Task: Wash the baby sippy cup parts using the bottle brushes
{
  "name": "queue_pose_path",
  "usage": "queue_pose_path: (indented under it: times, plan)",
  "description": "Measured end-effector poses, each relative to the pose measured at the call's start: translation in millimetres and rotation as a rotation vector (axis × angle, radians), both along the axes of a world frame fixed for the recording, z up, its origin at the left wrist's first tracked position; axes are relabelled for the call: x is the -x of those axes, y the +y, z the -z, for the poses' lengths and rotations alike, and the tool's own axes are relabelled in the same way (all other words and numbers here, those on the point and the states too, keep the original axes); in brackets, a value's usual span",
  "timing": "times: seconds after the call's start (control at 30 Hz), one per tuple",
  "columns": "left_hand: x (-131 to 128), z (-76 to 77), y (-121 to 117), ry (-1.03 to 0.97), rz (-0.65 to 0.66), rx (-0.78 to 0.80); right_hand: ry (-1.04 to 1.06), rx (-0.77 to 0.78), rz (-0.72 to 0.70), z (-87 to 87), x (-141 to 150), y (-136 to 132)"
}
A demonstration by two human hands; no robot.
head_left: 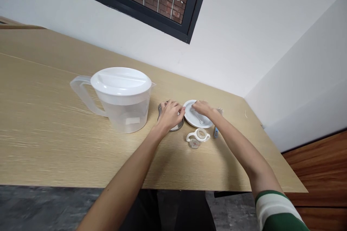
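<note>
My left hand [171, 112] lies over a grey metal tin [177, 127], its fingers apart and slightly bent. Its thumb is close to the rim of a white plate [208, 125]; whether they touch I cannot tell. Above that plate, my right hand [202, 108] is closed, with the fingertips pointing down and the knuckles blurred. A thin, pale small spoon [201, 121] runs from its fingers onto the plate. In front of the plate stands a small clear cup with a white two-handled ring [201, 134]. The inside of the tin is mostly hidden by my left hand.
A large translucent lidded pitcher [126, 112] stands to the left, handle facing left. A blue tool [216, 132] lies beside my right forearm, partly hidden. A thin pale strip [245, 114] lies near the table's right edge. A wall and window [162, 3] rise behind.
</note>
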State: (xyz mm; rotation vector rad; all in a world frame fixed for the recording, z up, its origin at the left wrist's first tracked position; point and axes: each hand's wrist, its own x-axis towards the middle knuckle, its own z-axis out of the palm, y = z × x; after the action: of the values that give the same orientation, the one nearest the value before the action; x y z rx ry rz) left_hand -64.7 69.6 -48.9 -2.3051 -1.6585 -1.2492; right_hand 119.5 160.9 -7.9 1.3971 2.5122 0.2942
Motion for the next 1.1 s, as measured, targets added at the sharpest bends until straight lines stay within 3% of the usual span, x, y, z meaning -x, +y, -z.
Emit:
queue_pose_path:
  times: [0.37, 0.77, 1.1]
  plan:
    - [0.1, 1.0, 0.7, -0.002, 0.004, -0.002, -0.226, -0.037, -0.136, -9.2, -4.4, -9.1]
    - [-3.1, -8.4, -5.7, -0.164, 0.016, 0.087, -0.195, -0.291, -0.218, -59.1, -28.4, -58.1]
    - [-3.0, -19.1, -9.0, -0.393, 0.172, 0.082, 0.024, -0.613, -0.433, -51.2, -21.0, -81.8]
